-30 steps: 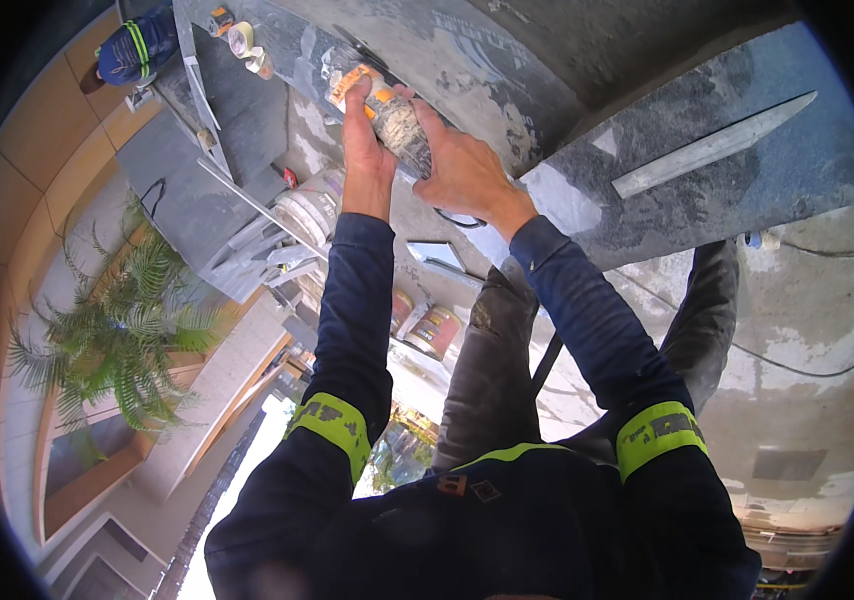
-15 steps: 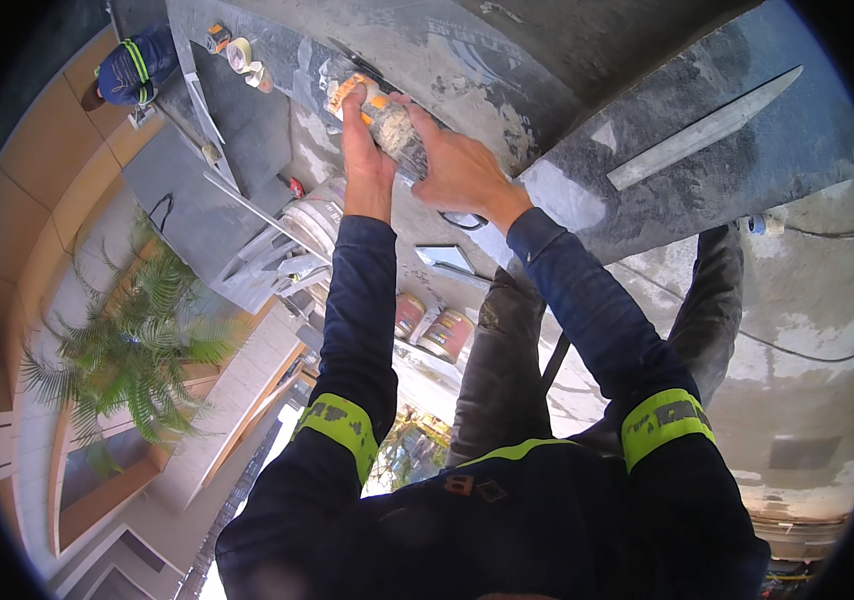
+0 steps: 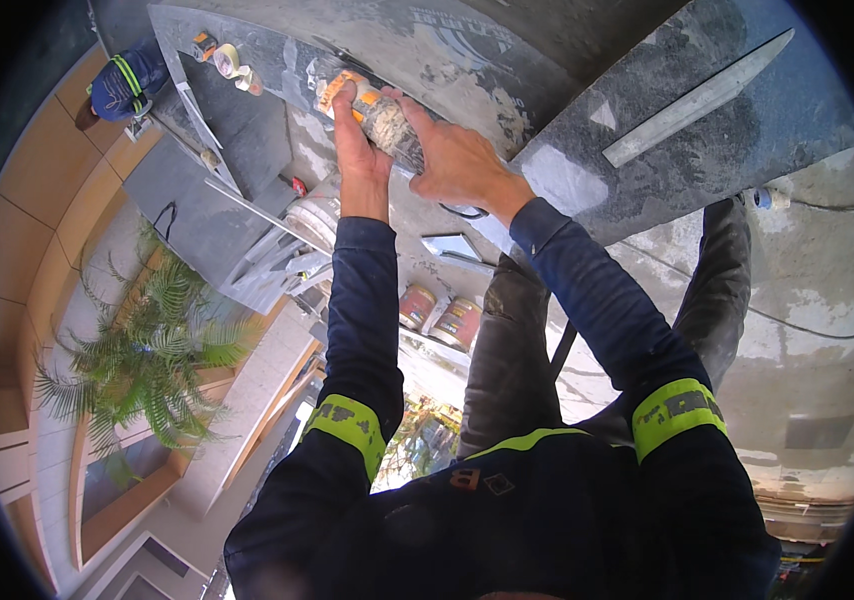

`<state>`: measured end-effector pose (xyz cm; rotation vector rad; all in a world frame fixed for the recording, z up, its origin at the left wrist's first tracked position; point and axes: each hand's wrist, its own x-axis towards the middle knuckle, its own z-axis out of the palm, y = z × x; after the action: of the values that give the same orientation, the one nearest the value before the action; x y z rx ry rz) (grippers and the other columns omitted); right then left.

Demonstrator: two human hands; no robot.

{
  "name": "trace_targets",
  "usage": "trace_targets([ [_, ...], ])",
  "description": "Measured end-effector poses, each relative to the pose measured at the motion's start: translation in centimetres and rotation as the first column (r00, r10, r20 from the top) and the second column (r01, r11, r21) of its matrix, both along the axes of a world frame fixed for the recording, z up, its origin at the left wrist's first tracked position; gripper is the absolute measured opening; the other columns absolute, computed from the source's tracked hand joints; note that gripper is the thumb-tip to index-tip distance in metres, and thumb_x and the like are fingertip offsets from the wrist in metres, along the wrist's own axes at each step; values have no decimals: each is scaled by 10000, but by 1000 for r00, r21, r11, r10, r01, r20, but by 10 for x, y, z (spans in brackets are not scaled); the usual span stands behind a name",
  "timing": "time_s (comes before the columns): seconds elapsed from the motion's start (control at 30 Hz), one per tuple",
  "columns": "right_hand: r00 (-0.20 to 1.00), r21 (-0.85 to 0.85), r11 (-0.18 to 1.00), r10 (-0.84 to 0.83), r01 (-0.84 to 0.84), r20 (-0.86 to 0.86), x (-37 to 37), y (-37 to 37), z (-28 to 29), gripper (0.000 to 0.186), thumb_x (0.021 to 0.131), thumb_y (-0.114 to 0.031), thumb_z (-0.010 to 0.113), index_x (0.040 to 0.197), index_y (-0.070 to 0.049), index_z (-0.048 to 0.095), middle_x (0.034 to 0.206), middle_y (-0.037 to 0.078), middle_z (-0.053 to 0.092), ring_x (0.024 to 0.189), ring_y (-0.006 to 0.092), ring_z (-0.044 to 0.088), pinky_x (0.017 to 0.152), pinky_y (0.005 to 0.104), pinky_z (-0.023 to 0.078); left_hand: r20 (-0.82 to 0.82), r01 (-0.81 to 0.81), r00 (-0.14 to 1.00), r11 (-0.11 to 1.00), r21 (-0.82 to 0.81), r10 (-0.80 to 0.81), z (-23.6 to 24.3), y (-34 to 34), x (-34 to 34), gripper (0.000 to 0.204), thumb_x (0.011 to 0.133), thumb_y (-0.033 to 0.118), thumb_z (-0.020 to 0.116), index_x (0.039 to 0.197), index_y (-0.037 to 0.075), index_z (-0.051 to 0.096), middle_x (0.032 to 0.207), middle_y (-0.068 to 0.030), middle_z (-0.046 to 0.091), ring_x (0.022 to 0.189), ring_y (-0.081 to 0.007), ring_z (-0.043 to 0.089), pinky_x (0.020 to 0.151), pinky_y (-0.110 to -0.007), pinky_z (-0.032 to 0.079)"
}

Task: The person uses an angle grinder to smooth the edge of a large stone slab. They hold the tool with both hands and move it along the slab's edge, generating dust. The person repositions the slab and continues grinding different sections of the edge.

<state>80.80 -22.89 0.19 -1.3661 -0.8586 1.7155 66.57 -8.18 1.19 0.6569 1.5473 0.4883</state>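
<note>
A dusty orange-and-grey power tool [image 3: 388, 123] is gripped between both my hands over the edge of a dark grey slab [image 3: 297, 65]. Its exact kind is hard to make out under the dust. My left hand [image 3: 363, 165] holds its left side, thumb lying along the top by the orange end and the other fingers mostly hidden. Closed on the opposite side, my right hand [image 3: 462, 165] has its index finger stretched along the body. A dark cord loop [image 3: 464, 212] shows just below my right hand.
A long pale strip [image 3: 702, 100] lies on the grey slab at right. Tape rolls [image 3: 227, 60] rest at the upper left. Below are buckets [image 3: 457, 322], offcuts [image 3: 454, 247] and cables [image 3: 807, 333] on the floor. Another person [image 3: 127, 85] crouches at far left, near a palm [image 3: 152, 350].
Both hands and the power tool have shifted very slightly left and up in the picture. The whole view has turned a little; my grip looks the same.
</note>
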Motion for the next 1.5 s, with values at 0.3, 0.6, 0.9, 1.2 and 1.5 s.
trace_targets([
  [0.3,998,24,999,-45,45,38,-1,-9,1,1136,769,-113,811,1769,-159,274,988,271,774,939,497,766,839,559,592,-43,-31,999,999,20,32,4,-8,8,476,1043,411,736,1323,54,592,1084,-175,721,1004,-315,759,896,-461,669],
  [0.6,999,10,999,-47,47,-25,-6,1,-8,1227,715,-107,765,1806,-188,211,1005,263,784,975,497,773,860,565,601,-22,-24,999,999,33,25,1,-1,9,374,1058,347,716,1269,60,602,1012,-155,728,942,-312,761,868,-452,666],
  [0.9,999,-15,999,-44,44,-29,-6,1,-3,1235,724,-113,781,1813,-180,201,1037,267,783,1002,487,775,890,552,605,2,-14,1000,1000,0,14,1,4,6,354,1054,350,712,1253,73,620,1001,-141,730,919,-304,761,858,-452,668],
  [1.2,998,-9,1000,-25,24,-52,-5,4,1,1230,736,-115,779,1816,-147,190,1058,268,782,1008,480,777,889,548,606,9,-42,999,998,-44,43,1,15,1,336,1029,302,724,1245,65,625,1016,-135,718,911,-303,758,855,-453,672],
  [1.5,998,-48,998,-41,38,-56,-7,-3,1,1236,742,-122,786,1819,-204,185,986,231,779,964,447,775,851,539,595,-10,-41,999,999,-27,40,5,2,5,359,1037,318,730,1249,51,619,1034,-159,718,941,-319,762,882,-466,679],
])
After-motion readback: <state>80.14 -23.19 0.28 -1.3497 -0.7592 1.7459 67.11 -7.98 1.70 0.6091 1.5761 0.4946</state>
